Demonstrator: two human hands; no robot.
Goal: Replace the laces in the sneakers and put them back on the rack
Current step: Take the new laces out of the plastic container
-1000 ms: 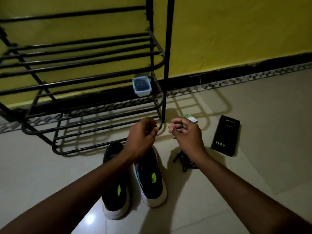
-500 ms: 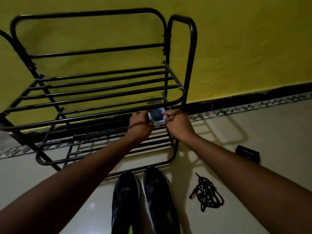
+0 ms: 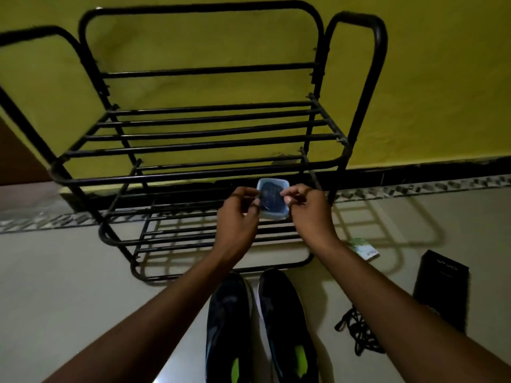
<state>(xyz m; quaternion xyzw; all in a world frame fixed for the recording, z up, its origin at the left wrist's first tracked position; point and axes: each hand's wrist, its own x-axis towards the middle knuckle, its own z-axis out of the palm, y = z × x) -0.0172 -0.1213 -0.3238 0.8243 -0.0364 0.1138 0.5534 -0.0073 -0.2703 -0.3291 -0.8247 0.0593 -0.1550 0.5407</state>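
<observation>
Head view, early on: left hand (image 3: 237, 217) and right hand (image 3: 309, 214) each pinch a side of the clear container (image 3: 272, 201) at the lower-shelf right end of the rack (image 3: 193, 179); sneakers (image 3: 282, 313) sit laceless-looking on the floor (image 3: 83, 299) at its front edge, black laces (image 3: 356, 335) beside, relacing and racking yet to do.

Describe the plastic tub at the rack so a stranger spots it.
Find the black metal rack against the yellow wall. Under its upper shelf's right end, between the left hand and right hand, is a small pale-blue plastic tub, dark inside. It alone is pale among black bars.
</observation>
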